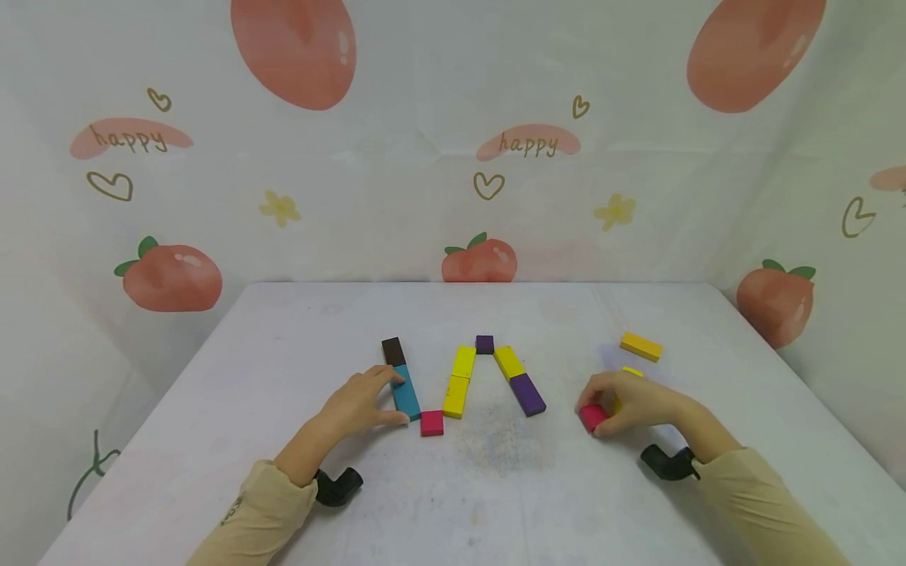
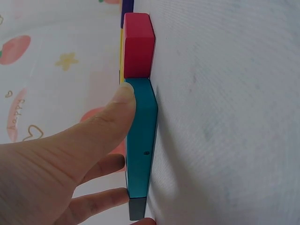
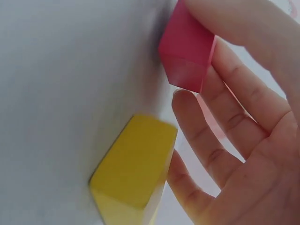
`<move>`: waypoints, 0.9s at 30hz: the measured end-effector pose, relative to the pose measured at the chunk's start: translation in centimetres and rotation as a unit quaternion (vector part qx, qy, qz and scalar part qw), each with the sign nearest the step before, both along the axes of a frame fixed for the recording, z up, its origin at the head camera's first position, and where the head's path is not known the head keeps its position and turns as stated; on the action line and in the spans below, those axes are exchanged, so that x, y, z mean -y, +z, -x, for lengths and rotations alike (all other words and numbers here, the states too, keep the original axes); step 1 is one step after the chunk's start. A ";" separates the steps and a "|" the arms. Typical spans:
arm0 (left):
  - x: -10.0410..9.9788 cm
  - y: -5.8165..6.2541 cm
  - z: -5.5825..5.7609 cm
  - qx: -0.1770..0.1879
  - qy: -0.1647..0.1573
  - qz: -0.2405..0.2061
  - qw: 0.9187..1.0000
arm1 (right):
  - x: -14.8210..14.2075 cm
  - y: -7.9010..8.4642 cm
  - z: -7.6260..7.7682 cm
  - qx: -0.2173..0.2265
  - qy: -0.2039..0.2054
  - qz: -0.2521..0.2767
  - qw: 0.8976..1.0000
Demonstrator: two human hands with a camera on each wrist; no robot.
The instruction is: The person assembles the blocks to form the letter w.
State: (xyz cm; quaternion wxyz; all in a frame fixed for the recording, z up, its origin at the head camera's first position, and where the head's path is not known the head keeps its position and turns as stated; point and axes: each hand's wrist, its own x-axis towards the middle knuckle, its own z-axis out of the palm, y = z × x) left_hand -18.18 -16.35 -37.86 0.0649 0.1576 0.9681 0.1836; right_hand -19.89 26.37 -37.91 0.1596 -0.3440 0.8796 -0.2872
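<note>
My left hand (image 1: 357, 402) rests along a blue block (image 1: 405, 393), its fingers loosely extended and touching it. The left wrist view shows the thumb (image 2: 124, 93) against the block's top edge near the neighbouring red block (image 2: 138, 44). Above the table's right part, my right hand (image 1: 637, 402) pinches another red block (image 1: 591, 417) between thumb and fingers. In the right wrist view, that red block (image 3: 187, 47) is tilted, and a yellow block (image 3: 136, 161) lies beside the lower fingers. The right hand partly hides this yellow block in the head view.
A zigzag row runs across the table's middle: a dark brown block (image 1: 393, 351), the blue and red ones, yellow blocks (image 1: 460, 381), a small purple block (image 1: 484, 344), a yellow and a longer purple block (image 1: 528, 395). A yellow-orange block (image 1: 641, 347) lies at the right.
</note>
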 end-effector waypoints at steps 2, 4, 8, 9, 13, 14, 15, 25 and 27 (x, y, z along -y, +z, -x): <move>0.0 0.0 0.0 -0.001 0.000 -0.001 1.000 | 0.2 0.0 0.0 -0.013 0.005 0.003 1.000; 0.0 0.0 0.0 -0.002 -0.002 -0.001 1.000 | 0.5 0.0 0.0 -0.025 0.010 0.005 1.000; 0.0 0.1 0.0 -0.003 -0.003 -0.001 1.000 | 1.1 0.1 -0.1 -0.038 0.011 0.010 0.999; 0.0 0.1 0.0 -0.003 -0.003 0.000 1.000 | 1.3 0.2 -0.1 -0.039 0.010 0.012 0.999; 0.0 0.1 0.0 -0.002 -0.003 0.001 1.000 | 1.8 0.0 -0.1 -0.048 0.008 0.022 0.999; 0.0 0.1 0.0 -0.001 -0.002 0.001 1.000 | 1.9 -0.1 -0.1 -0.051 0.008 0.024 0.998; -0.1 0.1 0.0 -0.001 -0.002 0.001 1.000 | 2.0 -0.2 -0.1 -0.053 0.007 0.024 0.998; -0.1 0.1 -0.1 -0.004 -0.001 -0.001 1.000 | 3.2 -0.4 -0.1 -0.067 0.000 0.023 0.997; -0.1 0.1 -0.1 -0.004 -0.001 -0.001 1.000 | 3.4 -0.5 -0.1 -0.062 -0.002 0.024 0.998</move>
